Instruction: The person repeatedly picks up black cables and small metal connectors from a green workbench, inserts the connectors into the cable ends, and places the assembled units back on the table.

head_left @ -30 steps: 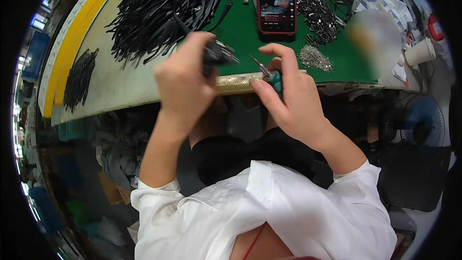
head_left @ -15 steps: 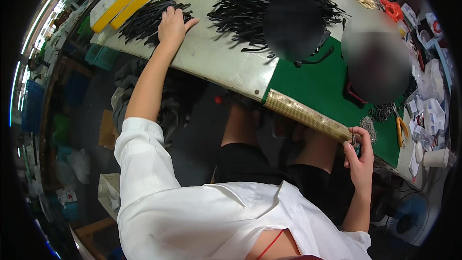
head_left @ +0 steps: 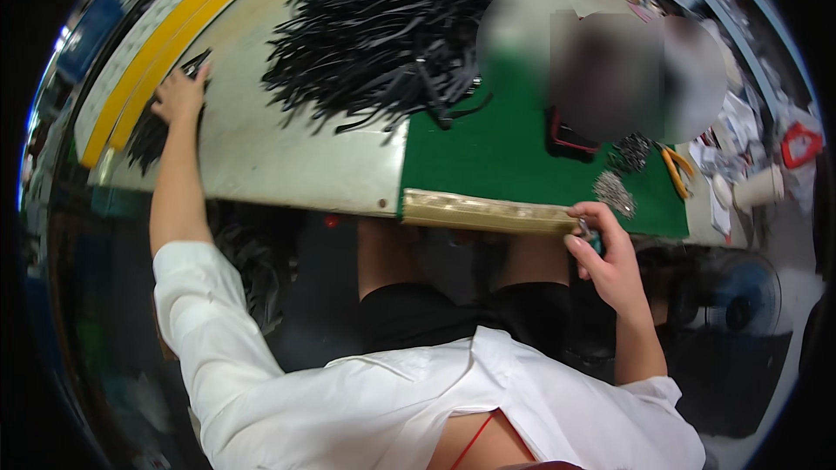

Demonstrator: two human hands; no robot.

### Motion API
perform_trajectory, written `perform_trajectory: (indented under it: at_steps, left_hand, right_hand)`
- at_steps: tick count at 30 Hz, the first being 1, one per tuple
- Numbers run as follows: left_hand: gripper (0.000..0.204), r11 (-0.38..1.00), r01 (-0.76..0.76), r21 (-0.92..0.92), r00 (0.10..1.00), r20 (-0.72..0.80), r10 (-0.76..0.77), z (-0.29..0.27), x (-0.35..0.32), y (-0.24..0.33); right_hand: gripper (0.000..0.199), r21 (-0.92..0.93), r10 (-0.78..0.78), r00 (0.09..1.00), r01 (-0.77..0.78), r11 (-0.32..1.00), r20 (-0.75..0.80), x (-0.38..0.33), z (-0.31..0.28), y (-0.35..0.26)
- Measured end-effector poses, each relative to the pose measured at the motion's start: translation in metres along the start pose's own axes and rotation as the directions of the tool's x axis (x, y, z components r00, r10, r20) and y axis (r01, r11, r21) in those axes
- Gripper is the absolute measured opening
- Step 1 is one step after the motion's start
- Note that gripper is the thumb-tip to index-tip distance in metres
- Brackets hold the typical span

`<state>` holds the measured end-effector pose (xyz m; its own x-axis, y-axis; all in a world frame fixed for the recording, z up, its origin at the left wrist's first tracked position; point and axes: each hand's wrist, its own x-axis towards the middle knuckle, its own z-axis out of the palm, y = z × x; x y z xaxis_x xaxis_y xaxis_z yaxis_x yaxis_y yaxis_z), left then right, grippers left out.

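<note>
My left hand (head_left: 180, 96) rests on a small bundle of black straps (head_left: 150, 137) at the table's left end, beside the yellow-edged strips. Its fingers are spread and its thumb stands apart; the straps beneath are partly hidden. My right hand (head_left: 607, 252) is at the table's front edge, closed around small teal-handled pliers (head_left: 595, 240), mostly covered by the fingers. It is next to the right end of a gold padded strip (head_left: 488, 211) along that edge. A large heap of black straps (head_left: 374, 43) lies mid-table, several showing metal buckles.
On a green mat (head_left: 488, 161) lie a pile of silver metal bits (head_left: 614, 193), a pile of dark bits (head_left: 630, 153) and orange-handled pliers (head_left: 676, 172). Yellow-edged strips (head_left: 165, 61) line the left side. A white cup (head_left: 759, 189) and a fan (head_left: 740, 296) are at right.
The whole view has turned, so the table appears further left and more level. My left hand stays over the small bundle of straps. The right hand still grips the pliers near the gold strip.
</note>
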<state>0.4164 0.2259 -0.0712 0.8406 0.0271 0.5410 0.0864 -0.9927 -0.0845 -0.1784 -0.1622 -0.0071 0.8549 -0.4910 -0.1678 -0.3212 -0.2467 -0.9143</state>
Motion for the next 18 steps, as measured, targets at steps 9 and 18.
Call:
perform_trajectory:
  at_steps: [9, 18]
  left_hand:
    - [0.017, 0.186, -0.857, -0.481, 0.466, -0.57, 0.677, -0.227, -0.185, 0.211]
    - [0.034, 0.419, -0.704, -0.573, 0.559, -0.085, 0.825, -0.242, -0.256, 0.325]
  right_hand:
    - [0.031, -0.019, -0.086, 0.996, 0.086, 0.996, 0.013, 0.0, -0.011, 0.011]
    - [0.037, -0.242, -0.251, 0.96, 0.216, 0.946, -0.125, -0.004, -0.052, 0.027]
